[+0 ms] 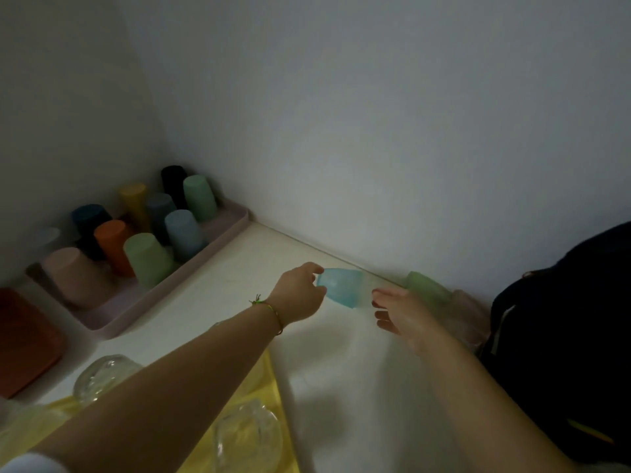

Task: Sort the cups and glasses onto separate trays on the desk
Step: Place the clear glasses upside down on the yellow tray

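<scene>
My left hand (300,295) grips a light blue plastic cup (341,288) by its base, holding it tilted above the white desk (239,281). My right hand (399,312) hovers open just right of the cup, fingers apart, not touching it. A green cup (426,286) lies by the wall behind my right hand. At the far left a pink tray (191,278) carries several coloured cups upside down. A yellow tray (269,377) near me holds clear glasses (102,373), one of them (246,435) under my left forearm.
An orange-red tray (24,339) lies at the left edge. A dark bag (563,336) sits on the desk's right side, with a clear pinkish glass (471,315) next to it. White walls meet in the corner behind the pink tray.
</scene>
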